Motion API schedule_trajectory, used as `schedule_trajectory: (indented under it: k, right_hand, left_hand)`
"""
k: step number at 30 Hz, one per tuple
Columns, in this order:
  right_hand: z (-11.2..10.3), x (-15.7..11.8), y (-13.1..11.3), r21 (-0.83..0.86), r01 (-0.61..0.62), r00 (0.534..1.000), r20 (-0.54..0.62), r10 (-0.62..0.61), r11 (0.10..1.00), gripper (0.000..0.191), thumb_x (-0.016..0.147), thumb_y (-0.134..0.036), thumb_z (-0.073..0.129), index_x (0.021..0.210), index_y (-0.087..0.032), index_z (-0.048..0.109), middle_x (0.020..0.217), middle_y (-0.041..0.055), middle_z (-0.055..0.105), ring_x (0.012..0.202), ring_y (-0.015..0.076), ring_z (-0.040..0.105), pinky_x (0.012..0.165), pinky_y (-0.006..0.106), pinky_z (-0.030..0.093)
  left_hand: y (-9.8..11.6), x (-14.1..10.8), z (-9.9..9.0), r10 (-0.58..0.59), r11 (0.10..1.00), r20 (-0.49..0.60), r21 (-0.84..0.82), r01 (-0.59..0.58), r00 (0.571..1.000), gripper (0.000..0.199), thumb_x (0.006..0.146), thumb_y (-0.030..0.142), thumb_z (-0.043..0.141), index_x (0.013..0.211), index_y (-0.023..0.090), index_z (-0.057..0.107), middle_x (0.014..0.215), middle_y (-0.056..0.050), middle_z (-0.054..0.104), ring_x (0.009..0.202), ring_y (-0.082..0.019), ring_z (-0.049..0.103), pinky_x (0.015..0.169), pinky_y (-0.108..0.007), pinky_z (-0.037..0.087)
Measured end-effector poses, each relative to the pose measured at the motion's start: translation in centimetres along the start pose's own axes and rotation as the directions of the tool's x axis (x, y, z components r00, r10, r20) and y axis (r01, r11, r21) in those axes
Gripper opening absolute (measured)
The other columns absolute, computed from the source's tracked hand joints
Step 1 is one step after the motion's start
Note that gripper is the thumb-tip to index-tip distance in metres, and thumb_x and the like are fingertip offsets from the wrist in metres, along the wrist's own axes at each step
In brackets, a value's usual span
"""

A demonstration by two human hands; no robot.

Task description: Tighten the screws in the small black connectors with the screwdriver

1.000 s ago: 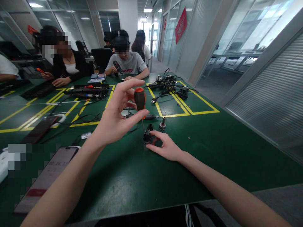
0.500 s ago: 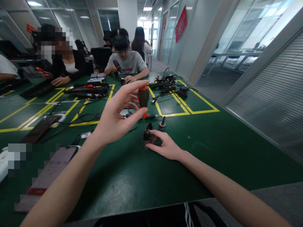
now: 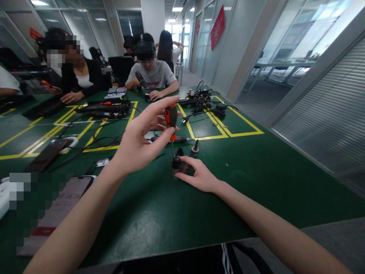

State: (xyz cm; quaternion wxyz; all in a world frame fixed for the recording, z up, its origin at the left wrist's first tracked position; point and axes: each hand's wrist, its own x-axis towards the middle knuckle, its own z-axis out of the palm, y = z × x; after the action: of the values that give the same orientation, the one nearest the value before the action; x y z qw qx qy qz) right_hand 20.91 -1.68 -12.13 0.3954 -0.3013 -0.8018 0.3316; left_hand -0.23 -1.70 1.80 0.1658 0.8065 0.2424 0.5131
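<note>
My left hand [image 3: 144,135] is closed round the handle of a screwdriver [image 3: 171,118], dark grey and orange, held upright with its thin shaft pointing down. The shaft reaches a small black cylindrical part [image 3: 176,163] with a narrow stepped top, standing on the table; the tip is too small to make out. My right hand [image 3: 201,176] pinches that black part from the right with thumb and fingers. Just behind stands another small metal-and-black part [image 3: 195,148] with an upright stem. A dark pen-shaped tool [image 3: 179,139] with a cord lies beyond the screwdriver.
The green table [image 3: 242,182] carries yellow tape outlines. Black cables and plugs [image 3: 202,101] are heaped at the back. Phones [image 3: 61,213] and cords lie on the left. Across the table, one person holds a dark power tool [image 3: 140,80]; another holds an orange tool [image 3: 49,85].
The screwdriver's handle has turned slightly and leans a little more left, my left fingers shifting with it. My right hand keeps its hold on the black part.
</note>
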Motion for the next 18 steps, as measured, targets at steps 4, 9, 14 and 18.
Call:
schedule_trajectory:
  k: [4, 9, 14, 18]
  right_hand:
    - [-0.07, -0.02, -0.04, -0.007, -0.011, 1.000, 0.006, 0.011, 1.000, 0.037, 0.092, -0.031, 0.076, 0.124, -0.016, 0.067, 0.116, 0.0123, 0.078, 0.091, 0.0227, 0.077, 0.077, 0.035, 0.064]
    - [-0.05, -0.06, 0.00, -0.011, -0.010, 1.000, -0.005, 0.009, 1.000, 0.037, 0.092, -0.031, 0.076, 0.124, -0.017, 0.068, 0.115, 0.0115, 0.078, 0.091, 0.0222, 0.076, 0.078, 0.035, 0.064]
    - [0.04, -0.02, 0.05, 0.002, -0.003, 1.000, -0.010, 0.003, 1.000, 0.036, 0.091, -0.030, 0.076, 0.124, -0.018, 0.067, 0.114, 0.0104, 0.079, 0.093, 0.0220, 0.076, 0.076, 0.033, 0.063]
    - [0.09, 0.03, 0.06, 0.022, 0.010, 1.000, -0.014, -0.010, 1.000, 0.034, 0.092, -0.030, 0.076, 0.123, -0.018, 0.067, 0.114, 0.0102, 0.079, 0.093, 0.0214, 0.076, 0.076, 0.032, 0.063]
  left_hand:
    - [-0.57, -0.02, -0.20, 0.043, 0.999, -0.007, 0.009, -0.043, 0.999, 0.057, 0.090, 0.019, 0.076, 0.144, 0.030, 0.061, 0.139, -0.007, 0.068, 0.102, -0.019, 0.071, 0.080, -0.031, 0.065]
    - [-0.74, -0.16, -0.18, 0.039, 0.998, -0.022, 0.042, -0.038, 0.999, 0.054, 0.090, 0.024, 0.079, 0.139, 0.037, 0.060, 0.135, -0.005, 0.067, 0.099, -0.018, 0.071, 0.074, -0.030, 0.065]
    - [-0.38, -0.12, -0.13, 0.050, 0.996, 0.048, 0.077, -0.053, 0.998, 0.053, 0.098, 0.020, 0.068, 0.147, 0.027, 0.050, 0.128, -0.008, 0.072, 0.102, -0.019, 0.075, 0.083, -0.034, 0.068]
    - [-0.40, -0.08, -0.17, 0.062, 0.996, 0.062, 0.061, -0.065, 0.996, 0.053, 0.100, 0.018, 0.066, 0.149, 0.027, 0.049, 0.131, -0.008, 0.072, 0.102, -0.018, 0.076, 0.086, -0.034, 0.069]
